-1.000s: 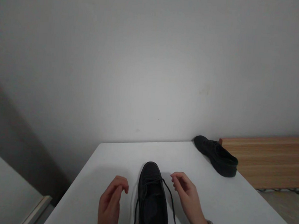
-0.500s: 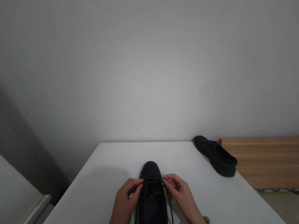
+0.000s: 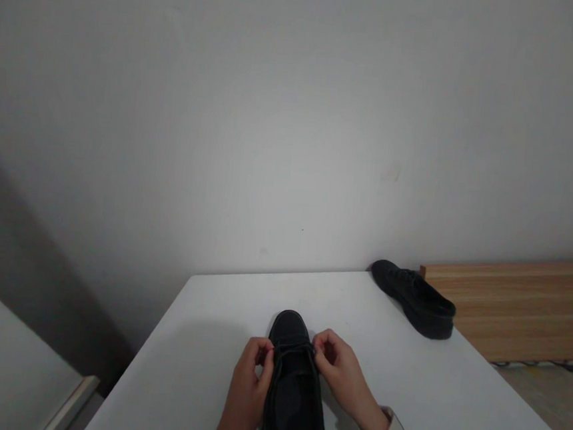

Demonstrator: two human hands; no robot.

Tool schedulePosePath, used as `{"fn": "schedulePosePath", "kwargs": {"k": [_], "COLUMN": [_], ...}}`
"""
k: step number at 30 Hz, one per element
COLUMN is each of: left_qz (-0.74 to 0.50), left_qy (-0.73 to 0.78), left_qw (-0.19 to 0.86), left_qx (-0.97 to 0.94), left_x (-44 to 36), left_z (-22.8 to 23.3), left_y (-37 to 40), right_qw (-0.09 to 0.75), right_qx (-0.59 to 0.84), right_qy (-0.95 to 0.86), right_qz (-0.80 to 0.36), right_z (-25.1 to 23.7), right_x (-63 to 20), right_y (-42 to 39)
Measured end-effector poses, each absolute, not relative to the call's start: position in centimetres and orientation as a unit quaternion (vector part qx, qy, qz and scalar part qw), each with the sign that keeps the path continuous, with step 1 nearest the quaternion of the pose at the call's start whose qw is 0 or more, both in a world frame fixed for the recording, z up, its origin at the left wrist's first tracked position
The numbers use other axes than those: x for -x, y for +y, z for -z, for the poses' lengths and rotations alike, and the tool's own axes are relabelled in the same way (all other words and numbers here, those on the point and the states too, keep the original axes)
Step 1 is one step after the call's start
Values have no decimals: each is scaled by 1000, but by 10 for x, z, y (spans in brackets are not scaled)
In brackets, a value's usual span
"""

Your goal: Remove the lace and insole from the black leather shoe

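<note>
A black lace-up shoe [image 3: 288, 327] stands on the white table in front of me, toe pointing away. Its black shoelace [image 3: 293, 344] crosses the front of the opening, with loose lengths trailing down both sides. On the shoe's left edge, my left hand [image 3: 250, 386] is closed in a pinch on the lace. Opposite it, my right hand [image 3: 341, 374] pinches the lace at the right edge, and a pale band circles that wrist. Exactly how the lace runs between the fingertips is too dark and small to make out.
A second black shoe [image 3: 417, 301] lies at the table's far right edge, by the grey wall [image 3: 293, 142]. Beyond that edge is a wooden board [image 3: 519, 309]. The white tabletop [image 3: 195, 341] narrows towards the wall.
Both hands have shifted slightly, with the fingers more curled at the shoe's edges. The loose lace on the right now hangs closer along the shoe's side. The second shoe stays put.
</note>
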State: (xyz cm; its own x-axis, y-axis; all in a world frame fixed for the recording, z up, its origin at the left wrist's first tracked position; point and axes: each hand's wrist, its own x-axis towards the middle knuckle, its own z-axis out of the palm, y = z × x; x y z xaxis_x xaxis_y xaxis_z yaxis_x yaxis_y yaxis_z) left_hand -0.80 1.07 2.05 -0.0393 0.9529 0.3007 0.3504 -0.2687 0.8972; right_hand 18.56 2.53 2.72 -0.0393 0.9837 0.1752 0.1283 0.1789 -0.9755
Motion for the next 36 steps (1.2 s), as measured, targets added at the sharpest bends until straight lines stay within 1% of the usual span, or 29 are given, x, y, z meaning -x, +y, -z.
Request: {"fn": "schedulePosePath", "kwargs": {"k": [9,14,17,22,29,36], "left_qz": [-508,-508,-505,-512,-513,-507], "left_qy": [513,506,503,493,475,526], "left_qw": [315,354,347,333,342,321], "left_qx": [-616,-601,-609,-620,-628,-603], "left_x": [7,12,14,13,13,18], "left_z": [-23,-22,-24,-28,-28,-26], "left_y": [10,11,10,9,13,15], "right_qw": [461,454,452,457,482,502], "right_qx": [468,463,465,455,438,449], "right_qy": [-619,-624,-632,-643,-624,-607], "right_qz": [-431,-435,-423,-412,-433,-421], "right_z": [-36,-40,-43,-45,-40,-38], "right_x": [-193,-194,-193,-190,-187,-190], "right_y": [26,25,26,28,34,36]}}
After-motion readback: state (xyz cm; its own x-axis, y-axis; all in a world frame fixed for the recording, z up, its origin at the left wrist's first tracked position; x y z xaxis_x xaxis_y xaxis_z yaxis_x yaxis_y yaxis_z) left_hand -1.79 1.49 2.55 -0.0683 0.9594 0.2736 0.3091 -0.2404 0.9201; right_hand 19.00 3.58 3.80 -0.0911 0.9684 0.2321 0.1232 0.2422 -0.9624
